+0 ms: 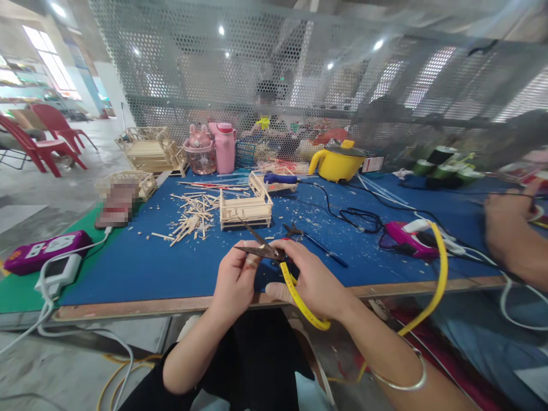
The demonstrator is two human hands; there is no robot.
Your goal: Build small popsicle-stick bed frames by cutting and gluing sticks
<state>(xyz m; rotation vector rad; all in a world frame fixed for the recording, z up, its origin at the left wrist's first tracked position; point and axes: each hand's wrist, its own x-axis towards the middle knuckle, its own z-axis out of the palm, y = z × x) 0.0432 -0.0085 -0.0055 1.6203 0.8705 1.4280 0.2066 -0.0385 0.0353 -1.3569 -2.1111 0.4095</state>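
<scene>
My right hand grips a pair of scissors with dark blades spread apart, pointing left. A yellow loop with dark marks hangs from the scissors' handle end below that hand. My left hand is closed in a pinch right beside the blades; what its fingertips hold, if anything, is too small to make out. Just beyond the blades stands a small frame of pale wooden sticks on the blue table mat. Loose sticks lie in a heap to its left.
Pliers and a blue glue gun with a black cord lie beyond my hands. A yellow pot, a pink flask and stick frames stand at the back. A purple power strip and another person's hand are right.
</scene>
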